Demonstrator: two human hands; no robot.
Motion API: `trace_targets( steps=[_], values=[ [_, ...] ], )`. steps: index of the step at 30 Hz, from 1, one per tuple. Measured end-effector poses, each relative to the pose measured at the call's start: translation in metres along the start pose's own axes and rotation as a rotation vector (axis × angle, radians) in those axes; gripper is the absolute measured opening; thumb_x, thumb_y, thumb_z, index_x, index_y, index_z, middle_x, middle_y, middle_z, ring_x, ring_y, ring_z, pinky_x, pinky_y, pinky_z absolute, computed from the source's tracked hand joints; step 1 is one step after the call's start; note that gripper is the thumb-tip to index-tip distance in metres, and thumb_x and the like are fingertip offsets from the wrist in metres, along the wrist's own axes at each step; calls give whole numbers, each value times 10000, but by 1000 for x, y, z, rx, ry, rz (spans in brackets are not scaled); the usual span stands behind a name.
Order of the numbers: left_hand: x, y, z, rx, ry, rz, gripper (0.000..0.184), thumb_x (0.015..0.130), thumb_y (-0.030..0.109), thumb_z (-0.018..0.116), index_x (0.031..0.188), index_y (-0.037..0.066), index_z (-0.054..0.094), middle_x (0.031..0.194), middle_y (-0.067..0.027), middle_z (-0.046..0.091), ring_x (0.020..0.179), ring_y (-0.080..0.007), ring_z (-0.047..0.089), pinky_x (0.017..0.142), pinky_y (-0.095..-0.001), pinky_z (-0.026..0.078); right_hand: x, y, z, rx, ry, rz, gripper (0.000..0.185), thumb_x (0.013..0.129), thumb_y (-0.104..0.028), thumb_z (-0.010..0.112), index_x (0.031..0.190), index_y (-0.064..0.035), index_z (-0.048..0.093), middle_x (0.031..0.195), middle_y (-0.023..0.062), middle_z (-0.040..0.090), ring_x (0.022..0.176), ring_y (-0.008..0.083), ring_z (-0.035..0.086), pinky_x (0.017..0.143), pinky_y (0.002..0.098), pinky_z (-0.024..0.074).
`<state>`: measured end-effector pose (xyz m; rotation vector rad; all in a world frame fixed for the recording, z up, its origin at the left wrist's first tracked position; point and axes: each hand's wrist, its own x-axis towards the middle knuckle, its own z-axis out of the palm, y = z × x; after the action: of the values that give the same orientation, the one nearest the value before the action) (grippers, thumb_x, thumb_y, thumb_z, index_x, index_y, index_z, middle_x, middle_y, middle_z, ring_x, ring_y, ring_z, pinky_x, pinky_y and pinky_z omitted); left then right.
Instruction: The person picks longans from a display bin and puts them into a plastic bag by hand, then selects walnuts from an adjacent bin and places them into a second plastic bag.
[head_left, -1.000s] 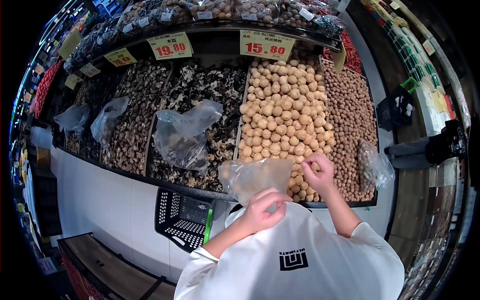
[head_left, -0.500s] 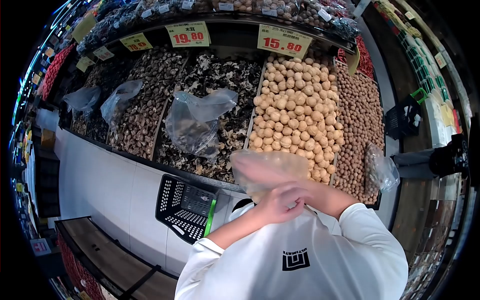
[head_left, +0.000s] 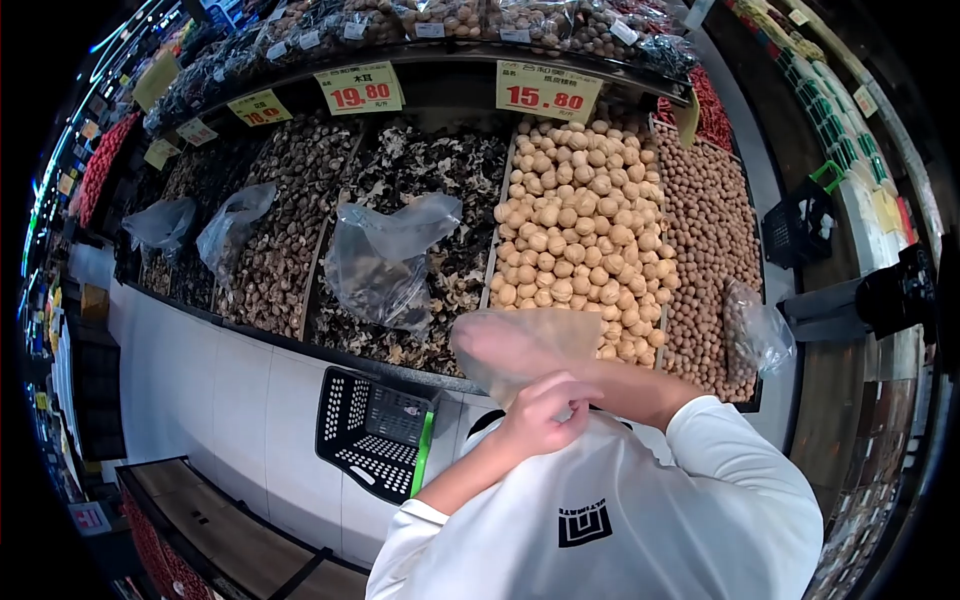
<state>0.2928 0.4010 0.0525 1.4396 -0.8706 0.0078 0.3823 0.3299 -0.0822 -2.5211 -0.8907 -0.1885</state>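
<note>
A thin translucent plastic bag [head_left: 565,330] is drawn over my right hand [head_left: 490,345], which shows only hazily through it; its fingers cannot be made out. My right forearm reaches across to the left above the front of the walnut bin. Below it, my left hand [head_left: 543,415] is closed, thumb and forefinger pinched at the lower edge of the bag, close to the right forearm. Round pale walnuts [head_left: 580,220] are heaped just beyond the bag. Dried black fungus [head_left: 435,160] fills the bin to the left, with another clear bag [head_left: 385,265] lying on it.
A black shopping basket [head_left: 375,430] with a green handle stands on the floor at my left. Smaller brown nuts [head_left: 705,230] fill the right bin, with a plastic bag [head_left: 755,330] at its front corner. Dried mushrooms [head_left: 285,200] lie farther left. Price signs [head_left: 548,90] hang above.
The view has shifted slightly, so the bins appear a little lower and farther left. Both hands keep nearly the same pose, the right one still inside the bag.
</note>
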Motion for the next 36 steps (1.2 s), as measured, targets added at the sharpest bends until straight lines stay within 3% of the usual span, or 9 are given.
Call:
trace_targets(
  steps=[4,6,8,10,12,15,17,26,36],
  values=[
    [3,0,-3,6,-28,11,252,729,-122,672,929,20,729,778,-71,655,626,-168,613,570,-273,490,-35,12,12,-21,71,-33,141,830,-89,614,933,-36,694,1083,125,657,1037,294,652,891,394,544],
    [-2,-5,-4,6,-49,-5,275,738,-100,674,985,16,705,781,-66,624,655,-195,613,599,-306,502,-63,-8,-44,233,-47,84,301,865,-116,636,1142,-11,689,1181,161,641,1140,294,628,950,374,530],
    [-5,-7,-3,0,-41,2,275,740,-98,677,988,17,705,782,-65,620,656,-196,611,603,-304,500,-106,-23,-93,847,58,176,319,860,-83,686,1169,-3,679,1157,120,659,1087,239,647,910,358,535],
    [1,-7,-4,1,-23,17,274,743,-96,680,991,19,705,783,-65,617,658,-196,608,607,-303,498,-125,-29,-153,698,-299,532,328,862,-49,734,1180,5,672,1107,75,674,977,185,661,856,324,540],
    [4,-2,-5,-6,-17,-40,226,762,-101,689,952,16,724,791,-68,662,654,-162,621,612,-270,501,-149,-30,-182,787,64,674,323,885,-42,752,1193,8,668,1036,45,669,894,154,660,817,279,537],
    [6,-2,-6,-29,-42,-36,263,769,-93,680,1003,23,709,774,-75,622,656,-196,606,612,-301,499,-166,-1,-193,610,178,816,327,910,-40,718,1224,17,649,1049,68,658,889,127,665,784,270,553],
    [6,-2,-5,-29,-33,-33,260,773,-94,677,1002,24,710,773,-76,624,654,-195,605,610,-300,498,-161,20,-194,606,520,983,304,912,-37,739,1195,24,646,1000,55,634,865,117,635,764,258,526],
    [0,4,-4,24,0,-61,208,793,-65,688,982,13,723,796,-74,652,677,-171,621,631,-284,500,-103,88,-174,-8,506,694,367,893,-73,718,1246,-42,622,1176,142,633,887,310,666,817,369,552],
    [-5,9,6,55,23,-85,231,780,-70,685,991,16,721,788,-75,646,679,-179,621,640,-285,500,-180,3,-150,302,572,794,300,888,-10,726,1179,-15,653,1102,115,669,874,207,674,773,288,545]
  ],
)
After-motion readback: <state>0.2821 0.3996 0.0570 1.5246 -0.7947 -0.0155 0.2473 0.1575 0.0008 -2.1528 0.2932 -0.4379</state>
